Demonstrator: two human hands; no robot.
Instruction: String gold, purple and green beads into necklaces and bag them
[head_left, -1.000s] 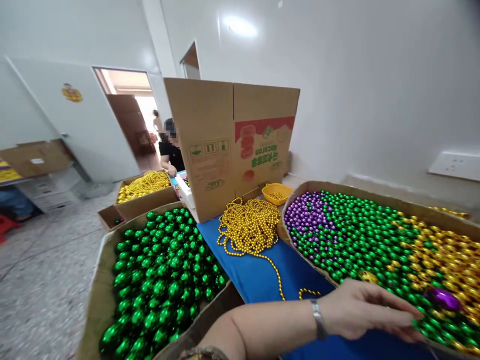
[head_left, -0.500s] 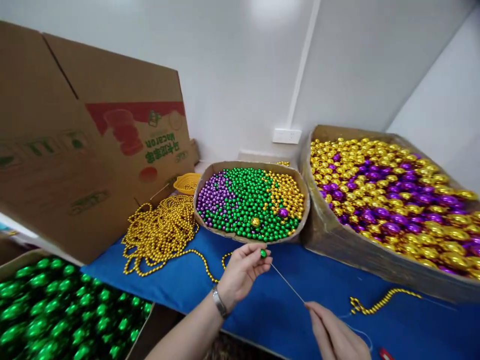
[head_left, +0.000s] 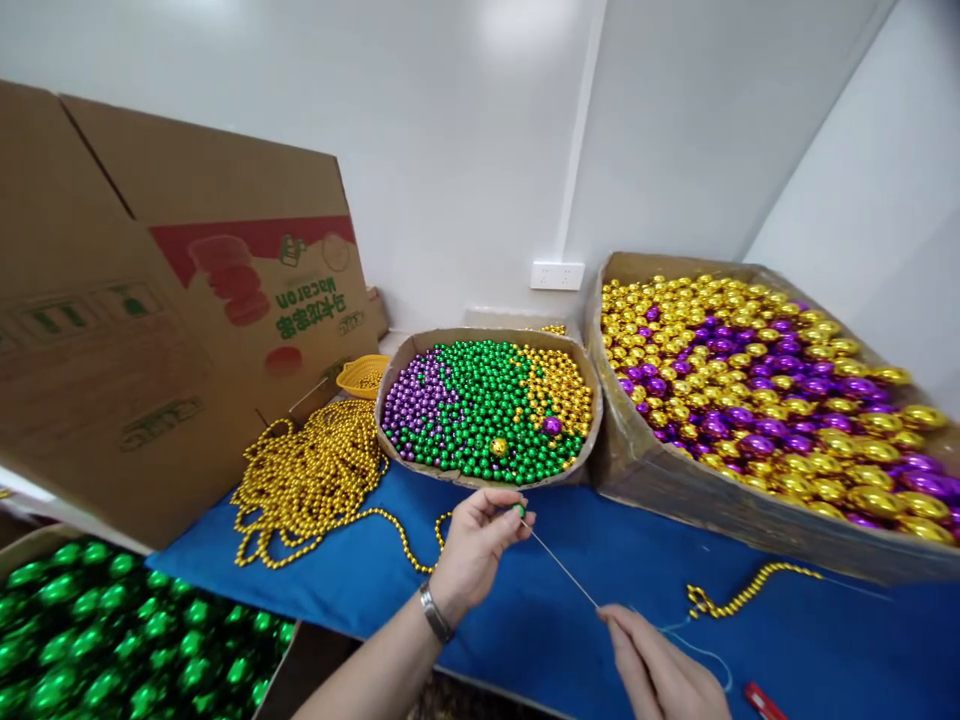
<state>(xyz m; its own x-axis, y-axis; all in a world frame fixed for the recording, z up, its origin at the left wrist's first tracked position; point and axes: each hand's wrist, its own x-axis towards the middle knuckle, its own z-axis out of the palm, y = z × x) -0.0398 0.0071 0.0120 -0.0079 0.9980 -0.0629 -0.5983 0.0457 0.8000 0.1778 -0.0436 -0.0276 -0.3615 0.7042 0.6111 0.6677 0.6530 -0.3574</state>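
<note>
A shiny green bead (head_left: 519, 510) is pinched between the fingertips of my left hand (head_left: 480, 545), just in front of the bead box. My right hand (head_left: 660, 660) grips the near end of a thin straight needle (head_left: 562, 567), whose far end meets the bead. Whether the tip passes through the bead is hidden by my fingers. A pale thread (head_left: 705, 650) trails from beside my right hand across the blue cloth (head_left: 540, 640). Ahead stands a low cardboard box (head_left: 480, 482) of small purple, green and gold beads.
Gold bead strands (head_left: 315, 480) are heaped at left, near a yellow basket (head_left: 360, 375). A large box (head_left: 637, 455) of gold and purple beads stands right. Green beads (head_left: 112, 630) fill a lower-left box. A short gold strand (head_left: 750, 590) and red tool (head_left: 763, 700) lie right.
The view has shifted slightly, moving the scene a little left. Both hands keep their grips on the bead and the needle, with the needle's far end still at the bead.
</note>
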